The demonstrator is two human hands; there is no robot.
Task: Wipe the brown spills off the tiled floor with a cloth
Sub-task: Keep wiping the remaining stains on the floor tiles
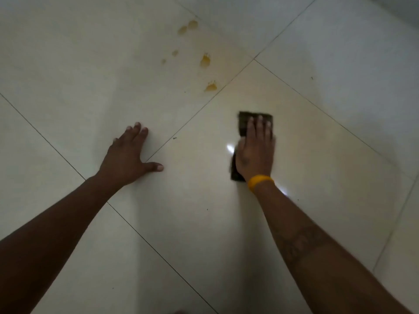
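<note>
Brown spills (205, 60) dot the glossy cream tiled floor (68, 64), a loose scatter of amber blotches lying on one tile, beyond the dark grout line (199, 108) that runs diagonally between the two hands. Two blotches sit at the far end of the scatter, two small ones in the middle, and two larger smeared ones lie nearest the grout line.

On the near side of that grout line, a dark green folded rectangular cloth (255, 120) lies flat on the neighbouring tile, well apart from the spills. The right hand (255, 152) presses down on it with the palm flat and fingers stretched forward, so its grip is wide and spread over the cloth rather than closed around it; the cloth's far edge shows past the fingertips and a corner shows by the wrist. A yellow wristband (260, 182) circles that wrist.

The left hand (129, 157) rests flat on the bare floor, fingers splayed, grip wide and holding nothing, its thumb reaching across the grout line toward the cloth.
</note>
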